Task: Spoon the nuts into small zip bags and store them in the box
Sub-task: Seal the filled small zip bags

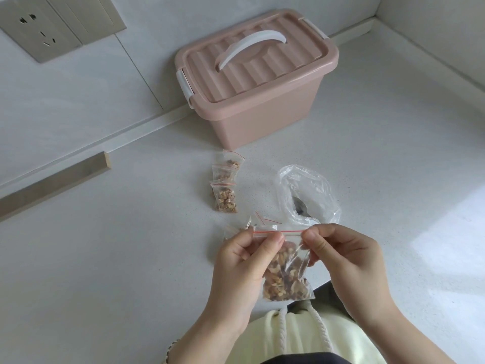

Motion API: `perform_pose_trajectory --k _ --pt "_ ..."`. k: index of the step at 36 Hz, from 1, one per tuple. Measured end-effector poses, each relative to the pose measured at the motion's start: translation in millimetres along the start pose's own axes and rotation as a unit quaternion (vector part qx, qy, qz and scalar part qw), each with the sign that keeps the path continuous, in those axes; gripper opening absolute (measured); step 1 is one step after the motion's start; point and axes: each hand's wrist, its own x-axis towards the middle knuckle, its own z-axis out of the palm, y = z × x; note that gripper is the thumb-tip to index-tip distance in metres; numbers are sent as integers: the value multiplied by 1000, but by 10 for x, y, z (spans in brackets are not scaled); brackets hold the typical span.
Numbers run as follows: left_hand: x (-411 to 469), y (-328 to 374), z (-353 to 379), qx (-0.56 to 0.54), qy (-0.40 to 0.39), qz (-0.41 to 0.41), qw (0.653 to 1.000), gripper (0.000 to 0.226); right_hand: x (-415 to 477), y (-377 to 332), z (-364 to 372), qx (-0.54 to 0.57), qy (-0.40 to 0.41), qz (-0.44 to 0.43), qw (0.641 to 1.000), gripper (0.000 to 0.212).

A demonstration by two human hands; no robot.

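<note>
I hold a small zip bag [286, 274] full of chopped nuts above the counter's front edge. My left hand [241, 266] pinches the left end of its red zip strip, and my right hand [346, 256] pinches the right end. Three filled small bags [225, 189] lie in a row on the white counter further back. A few empty zip bags [262, 222] lie just behind my hands. The large clear plastic bag [307, 195] sits crumpled to the right with a metal spoon [300, 206] inside. The pink storage box [257, 80] stands at the back, its lid shut and latched.
A wall socket [39, 27] is mounted on the wall at the upper left. A beige wooden strip [55, 183] runs along the counter's left side. The white counter [131, 258] meets walls at the back and right. Bright sunlight falls on the counter at the right.
</note>
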Motion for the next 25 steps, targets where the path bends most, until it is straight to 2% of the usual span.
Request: perform_pose_trajectory --k 5,12,19,25 --pt "-8 26 -63 -20 9 23 1000 30 23 -3 -4 10 -5 -5 1000 19" --pt "-17 37 -87 5 18 63 998 20 34 -27 6 17 -13 -12 1000 16" --pt "-11 39 -81 9 41 65 997 17 21 -14 4 -9 -18 -19 1000 13" --pt "4 150 -64 48 -13 62 997 14 39 -5 -29 -17 -25 -37 999 11"
